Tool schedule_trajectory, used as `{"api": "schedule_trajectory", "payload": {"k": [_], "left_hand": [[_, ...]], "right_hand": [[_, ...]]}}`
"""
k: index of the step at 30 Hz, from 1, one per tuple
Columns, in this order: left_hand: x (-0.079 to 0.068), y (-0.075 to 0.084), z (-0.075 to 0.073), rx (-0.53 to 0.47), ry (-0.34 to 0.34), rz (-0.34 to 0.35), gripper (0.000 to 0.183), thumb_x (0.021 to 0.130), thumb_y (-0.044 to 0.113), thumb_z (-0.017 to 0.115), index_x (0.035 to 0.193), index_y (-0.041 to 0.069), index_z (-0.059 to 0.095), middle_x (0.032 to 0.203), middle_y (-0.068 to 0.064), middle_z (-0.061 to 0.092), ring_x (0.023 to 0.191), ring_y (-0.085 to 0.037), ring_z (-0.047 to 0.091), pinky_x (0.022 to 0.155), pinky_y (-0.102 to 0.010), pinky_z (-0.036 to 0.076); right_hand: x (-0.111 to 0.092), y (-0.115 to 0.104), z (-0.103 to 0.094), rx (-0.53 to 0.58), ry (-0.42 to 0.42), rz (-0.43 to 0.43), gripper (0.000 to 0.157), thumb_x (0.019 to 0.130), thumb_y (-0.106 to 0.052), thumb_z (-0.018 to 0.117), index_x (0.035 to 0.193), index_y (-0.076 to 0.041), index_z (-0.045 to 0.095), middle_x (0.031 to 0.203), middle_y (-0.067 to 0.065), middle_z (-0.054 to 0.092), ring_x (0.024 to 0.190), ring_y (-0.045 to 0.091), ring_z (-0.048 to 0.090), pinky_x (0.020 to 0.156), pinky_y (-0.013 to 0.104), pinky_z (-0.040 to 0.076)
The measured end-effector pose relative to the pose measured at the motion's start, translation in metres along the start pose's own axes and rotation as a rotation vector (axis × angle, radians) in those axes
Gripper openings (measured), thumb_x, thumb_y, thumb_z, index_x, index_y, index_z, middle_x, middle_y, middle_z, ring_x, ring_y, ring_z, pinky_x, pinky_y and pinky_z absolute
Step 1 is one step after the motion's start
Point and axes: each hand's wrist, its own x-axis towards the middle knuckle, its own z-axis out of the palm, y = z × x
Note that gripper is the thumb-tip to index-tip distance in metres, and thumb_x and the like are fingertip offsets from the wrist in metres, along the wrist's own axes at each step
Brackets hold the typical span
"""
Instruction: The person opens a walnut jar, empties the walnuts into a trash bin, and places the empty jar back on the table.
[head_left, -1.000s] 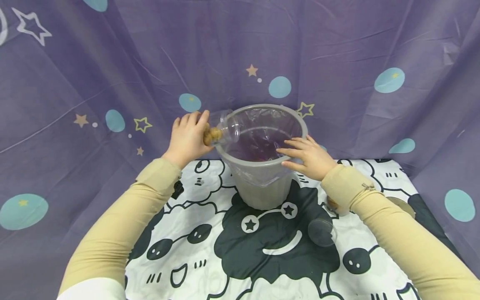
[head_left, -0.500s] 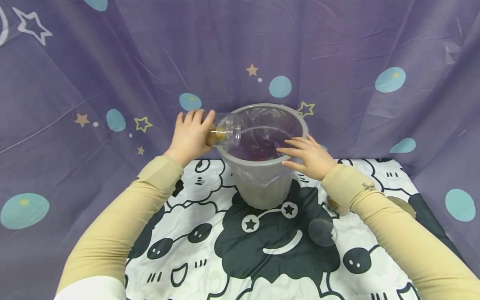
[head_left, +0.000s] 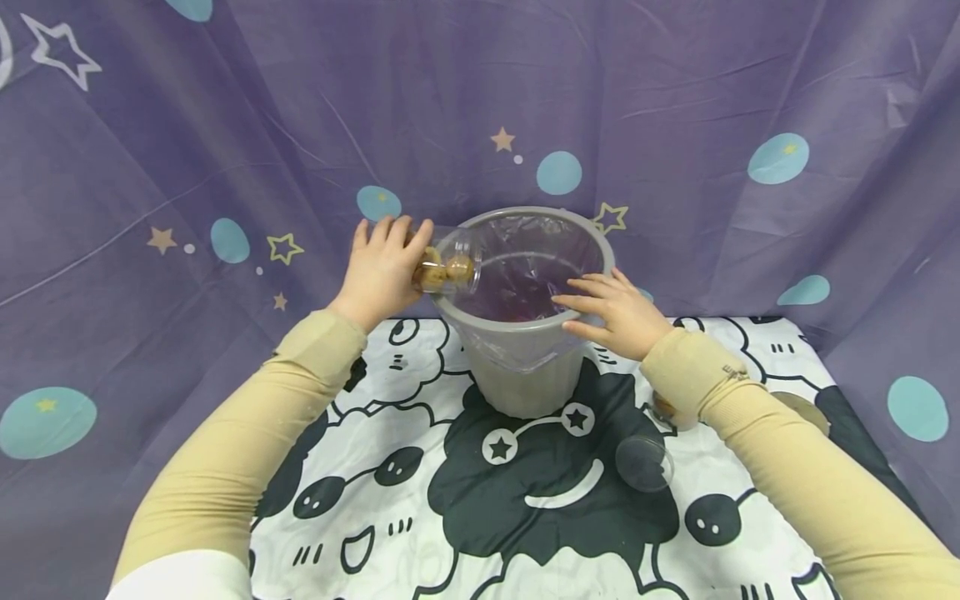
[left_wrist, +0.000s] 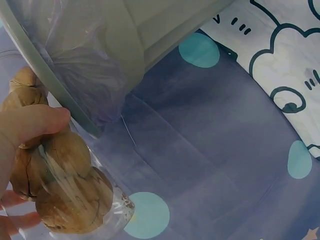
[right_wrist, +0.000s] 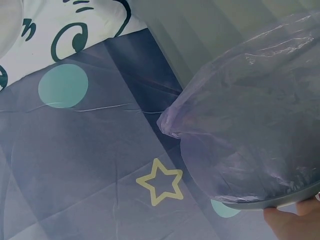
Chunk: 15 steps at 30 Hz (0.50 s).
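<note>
Patterned cloth (head_left: 480,500): Supports your bin.
Bin (head_left: 525,387): Stands upright before you. A hard, one-sided lean on its rim could tip it.
Liner (head_left: 532,287): Covers the bin's inside and folds over its rim. Dragging the film with the jar or your hand could pull it inward.
Jar (head_left: 453,240): Lies sideways at the bin's left rim, mouth toward the opening; you cannot confirm rim contact here. If the mouth falls short of the rim, walnuts could drop outside; if they bunch at the neck, they could jam.
Left hand (head_left: 382,267): Your fingers are curled round the jar, parted by its width.
Right hand (head_left: 611,312): Your fingers are straight and spread, touching the right rim, grasping nothing.
Clear disc (head_left: 642,463): Lies on the cloth, near your right sleeve (head_left: 795,442).
Walnuts (head_left: 459,268): Sit inside the jar, one close to its mouth.
</note>
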Motion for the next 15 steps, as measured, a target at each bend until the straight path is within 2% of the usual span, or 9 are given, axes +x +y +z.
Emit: {"api": "schedule_trajectory", "payload": {"k": [15], "left_hand": [[0.0043,0.0051,0.0038,0.074,0.013,0.031,0.081,0.061,0.011,0.081,0.133,0.011,0.044,0.126,-0.024,0.049,0.119,-0.044,0.045,0.102,-0.065,0.03]], "right_hand": [[0.0009,0.0011,0.0009,0.008,0.004,-0.006,0.044,0.092,-0.038,0.06,0.132,-0.02,0.058,0.14,0.015,0.049,0.133,0.036,0.039,0.114,0.061,0.012]]}}
